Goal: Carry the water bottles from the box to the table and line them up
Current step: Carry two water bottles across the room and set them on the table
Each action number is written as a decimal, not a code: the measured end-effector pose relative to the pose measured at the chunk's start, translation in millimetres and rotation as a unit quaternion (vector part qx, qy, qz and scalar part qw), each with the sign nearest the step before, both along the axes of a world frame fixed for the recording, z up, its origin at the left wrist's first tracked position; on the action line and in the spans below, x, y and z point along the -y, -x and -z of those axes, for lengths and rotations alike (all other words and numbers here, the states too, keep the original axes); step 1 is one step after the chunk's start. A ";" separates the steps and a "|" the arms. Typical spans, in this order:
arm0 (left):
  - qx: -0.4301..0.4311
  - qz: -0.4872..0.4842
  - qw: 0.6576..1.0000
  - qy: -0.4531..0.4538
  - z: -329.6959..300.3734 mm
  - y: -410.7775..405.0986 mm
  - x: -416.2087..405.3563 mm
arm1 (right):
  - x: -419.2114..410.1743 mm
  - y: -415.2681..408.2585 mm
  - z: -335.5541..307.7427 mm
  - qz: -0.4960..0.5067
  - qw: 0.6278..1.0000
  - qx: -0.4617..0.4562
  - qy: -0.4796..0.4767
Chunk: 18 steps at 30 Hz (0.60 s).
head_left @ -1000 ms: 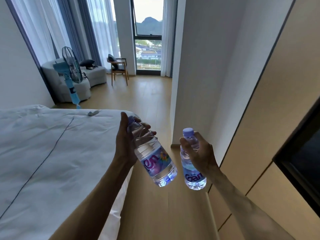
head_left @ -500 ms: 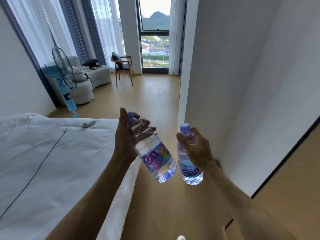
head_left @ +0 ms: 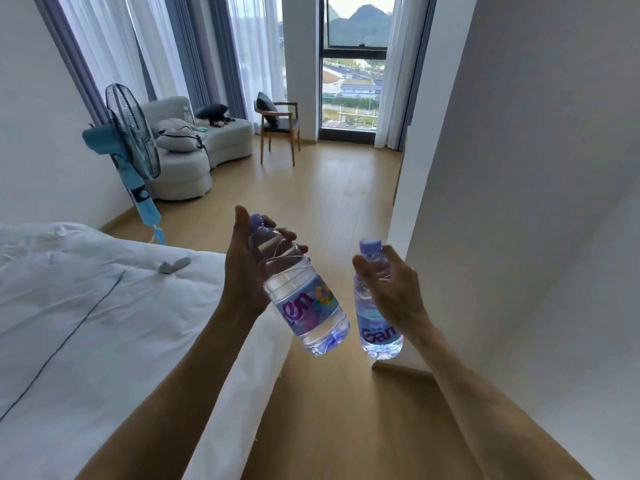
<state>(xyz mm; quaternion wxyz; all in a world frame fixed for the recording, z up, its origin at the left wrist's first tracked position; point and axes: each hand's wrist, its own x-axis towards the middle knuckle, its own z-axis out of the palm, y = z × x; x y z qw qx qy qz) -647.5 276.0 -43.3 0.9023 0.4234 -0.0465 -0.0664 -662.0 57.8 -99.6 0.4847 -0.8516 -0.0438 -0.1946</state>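
Two clear plastic water bottles with lilac caps and blue-purple labels are in the air in front of me. My left hand (head_left: 247, 268) grips the neck and shoulder of the tilted left bottle (head_left: 304, 299), whose base points down and to the right. My right hand (head_left: 393, 289) grips the upper part of the right bottle (head_left: 375, 327), which hangs nearly upright. The two bottles are close together but apart. Neither the box nor the table is in view.
A white bed (head_left: 86, 323) fills the left side. A white wall corner (head_left: 502, 202) stands on the right, with a strip of wooden floor (head_left: 329, 202) between them. Ahead are a blue standing fan (head_left: 135, 161), a grey sofa (head_left: 194, 157), a wooden chair (head_left: 278, 129) and a tall window (head_left: 353, 84).
I have moved forward along the bed past the wooden cabinet on the right, which has dropped out of view. Both hands keep the same hold on the bottles.
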 end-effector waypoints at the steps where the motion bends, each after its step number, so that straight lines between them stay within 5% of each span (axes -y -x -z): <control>1: -0.002 -0.006 1.000 -0.002 2.3 -18.9 0.6 | 1.7 -21.1 1.4 -0.004 1.000 0.001 0.000; 18: 0.010 -0.029 0.998 -0.047 7.5 -411.8 -18.2 | -14.9 -405.8 6.9 0.024 1.000 0.015 -0.006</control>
